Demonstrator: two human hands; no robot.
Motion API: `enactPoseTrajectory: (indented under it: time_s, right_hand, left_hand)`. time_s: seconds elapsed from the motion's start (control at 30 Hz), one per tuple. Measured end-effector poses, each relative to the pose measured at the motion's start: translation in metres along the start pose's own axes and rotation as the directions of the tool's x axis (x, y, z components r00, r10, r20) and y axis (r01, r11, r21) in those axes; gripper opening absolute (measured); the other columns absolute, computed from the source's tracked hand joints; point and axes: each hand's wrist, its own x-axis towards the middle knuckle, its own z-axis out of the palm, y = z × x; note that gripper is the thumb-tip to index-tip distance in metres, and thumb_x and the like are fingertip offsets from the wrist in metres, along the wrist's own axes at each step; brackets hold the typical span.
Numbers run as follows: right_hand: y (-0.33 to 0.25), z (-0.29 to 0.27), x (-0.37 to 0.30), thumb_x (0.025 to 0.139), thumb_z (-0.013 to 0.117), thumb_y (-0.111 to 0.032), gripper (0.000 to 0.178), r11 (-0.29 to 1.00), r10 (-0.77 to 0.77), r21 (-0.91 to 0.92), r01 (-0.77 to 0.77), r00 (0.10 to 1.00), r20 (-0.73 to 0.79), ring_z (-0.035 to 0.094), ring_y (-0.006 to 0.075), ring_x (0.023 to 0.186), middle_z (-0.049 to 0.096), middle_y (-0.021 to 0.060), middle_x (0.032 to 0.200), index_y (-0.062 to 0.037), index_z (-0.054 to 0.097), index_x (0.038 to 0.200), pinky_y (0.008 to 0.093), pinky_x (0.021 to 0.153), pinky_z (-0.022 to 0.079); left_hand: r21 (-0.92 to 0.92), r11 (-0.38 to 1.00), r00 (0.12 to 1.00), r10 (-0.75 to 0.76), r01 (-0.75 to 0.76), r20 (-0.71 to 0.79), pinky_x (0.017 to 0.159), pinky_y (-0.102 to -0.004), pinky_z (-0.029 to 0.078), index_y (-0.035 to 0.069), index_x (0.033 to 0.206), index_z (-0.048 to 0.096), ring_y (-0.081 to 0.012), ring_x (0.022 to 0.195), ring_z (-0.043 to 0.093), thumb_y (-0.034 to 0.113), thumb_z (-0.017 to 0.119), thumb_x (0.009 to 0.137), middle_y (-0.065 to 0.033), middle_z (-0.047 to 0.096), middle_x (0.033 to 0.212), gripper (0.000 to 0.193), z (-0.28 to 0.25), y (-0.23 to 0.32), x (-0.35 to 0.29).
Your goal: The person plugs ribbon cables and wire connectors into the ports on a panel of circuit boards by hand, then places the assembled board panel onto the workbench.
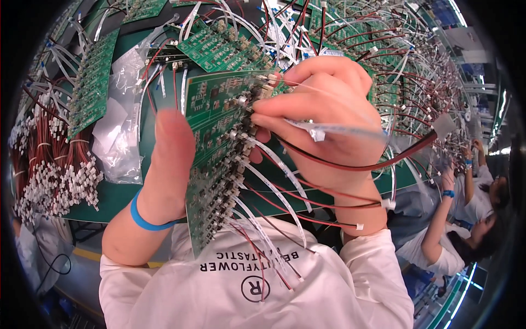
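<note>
Your left hand (172,159) grips green rectangular circuit board (219,148) bristling with white connectors; right hand (323,115) pinches white flat cable (329,130); dark green surface (118,194) cluttered with boards.

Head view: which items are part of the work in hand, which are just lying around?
In hand:
- green circuit board, held by left hand
- white connector, pinched by right hand
- red-black wire across right hand

Lying about:
- stacked boards
- red wire bundles
- plastic bags

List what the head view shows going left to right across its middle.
Bundles of red wires with white connectors → clear plastic bags → left hand → green circuit board → right hand → co-workers.
</note>
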Motion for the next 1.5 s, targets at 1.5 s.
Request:
enactPoseTrajectory:
  time_s: [1.5]
  right_hand:
    - [0.004, 0.005, -0.003, 0.054, 0.056, -0.02, 0.013, 0.966, -0.224, -0.187, 0.178, 0.937, -0.269, 0.046, 0.0211, 0.076, 0.044, 0.0017, 0.063, -0.0082, 0.051, 0.056, 0.0428, 0.08, 0.03]
  left_hand:
    - [0.528, 0.84, 0.86, 0.358, -0.126, -0.364, 0.098, -0.0383, 0.036, 0.004, 0.135, 0.031, -0.0224, 0.114, 0.045, 0.047, 0.036, 0.093, -0.0118, 0.041, 0.132, 0.061, -0.073, 0.022, 0.001]
